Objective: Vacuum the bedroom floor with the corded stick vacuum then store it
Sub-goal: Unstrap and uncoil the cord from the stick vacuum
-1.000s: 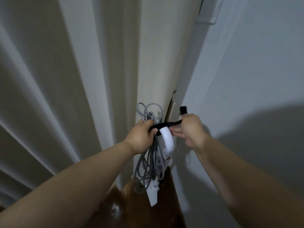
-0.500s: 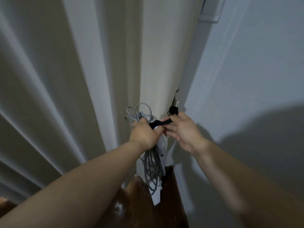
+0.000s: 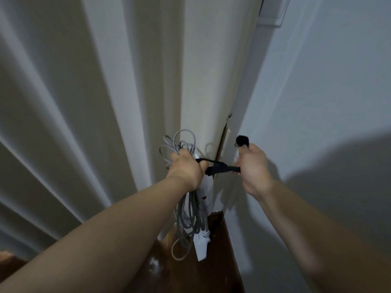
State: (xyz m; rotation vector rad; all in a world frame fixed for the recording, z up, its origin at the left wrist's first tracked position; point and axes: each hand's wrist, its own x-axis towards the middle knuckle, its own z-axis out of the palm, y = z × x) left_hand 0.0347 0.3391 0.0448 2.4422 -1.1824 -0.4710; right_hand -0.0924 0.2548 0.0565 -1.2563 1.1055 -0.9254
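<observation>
The white stick vacuum [image 3: 204, 240] stands upright in the room's corner, its lower body showing below my wrist. A bundle of grey cord [image 3: 191, 214] hangs in loops along it. My left hand [image 3: 186, 169] grips the cord bundle together with the vacuum's handle. A black strap [image 3: 220, 169] runs from that bundle to my right hand [image 3: 254, 166], which grips the strap and holds it taut to the right. The strap's free black end sticks up above my right fist.
Pale pleated curtains [image 3: 105, 102] hang on the left, right behind the vacuum. A white wall [image 3: 328, 92] closes the right side. Dark wooden floor [image 3: 190, 275] shows in the narrow corner below. A white fitting [image 3: 273, 15] sits high on the wall.
My right hand has pulled away to the right from the left hand, stretching the black strap out. The cord bundle and my left hand have stayed almost in place.
</observation>
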